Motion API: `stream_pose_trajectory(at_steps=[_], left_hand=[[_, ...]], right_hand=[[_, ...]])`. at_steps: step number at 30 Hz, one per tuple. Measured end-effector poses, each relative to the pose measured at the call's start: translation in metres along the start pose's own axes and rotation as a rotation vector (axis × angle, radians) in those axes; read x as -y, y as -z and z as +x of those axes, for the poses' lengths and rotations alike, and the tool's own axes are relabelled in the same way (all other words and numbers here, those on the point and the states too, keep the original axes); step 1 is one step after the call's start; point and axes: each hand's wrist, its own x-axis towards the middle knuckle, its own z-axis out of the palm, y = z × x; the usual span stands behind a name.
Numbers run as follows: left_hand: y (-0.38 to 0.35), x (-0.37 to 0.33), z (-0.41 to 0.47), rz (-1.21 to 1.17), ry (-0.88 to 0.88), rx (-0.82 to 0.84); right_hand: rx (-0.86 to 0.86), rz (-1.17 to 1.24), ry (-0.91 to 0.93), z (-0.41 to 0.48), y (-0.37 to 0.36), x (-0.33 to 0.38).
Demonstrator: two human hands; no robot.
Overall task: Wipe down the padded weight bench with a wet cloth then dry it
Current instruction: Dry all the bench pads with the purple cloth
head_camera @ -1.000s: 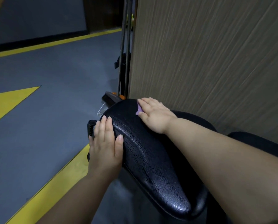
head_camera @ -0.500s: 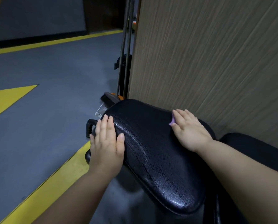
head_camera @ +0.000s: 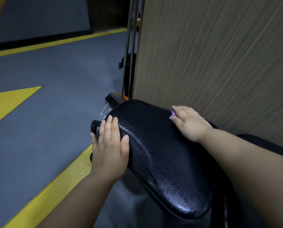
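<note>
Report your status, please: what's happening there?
Left hand flat on bench pad edge. Right hand presses purple cloth on pad's far side. Wooden panel close beside it.

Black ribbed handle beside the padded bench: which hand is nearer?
Left. The left hand rests on the edge of the glossy black bench pad, beside the black ribbed handle; the right hand presses a purple cloth on the pad's opposite side.

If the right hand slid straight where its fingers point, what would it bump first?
Probably nothing soon: the right hand, pressing the purple cloth, would just cross the wet bench pad toward its far end, beside the wooden panel. Depth beyond is unclear.
</note>
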Motion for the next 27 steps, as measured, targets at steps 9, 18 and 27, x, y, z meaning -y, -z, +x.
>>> stream_pose_trajectory(at_steps=[9,18,27], left_hand=[[0.011,-0.039,0.011,0.091,-0.352,0.166],[0.003,-0.077,0.023,0.23,-0.53,0.399],[0.0,-0.077,0.021,0.216,-0.5,0.361]], right_hand=[[-0.117,-0.048,-0.315,-0.035,0.001,-0.039],[-0.102,-0.134,-0.495,-0.082,0.002,-0.046],[-0.165,-0.063,-0.522,-0.091,0.002,-0.061]])
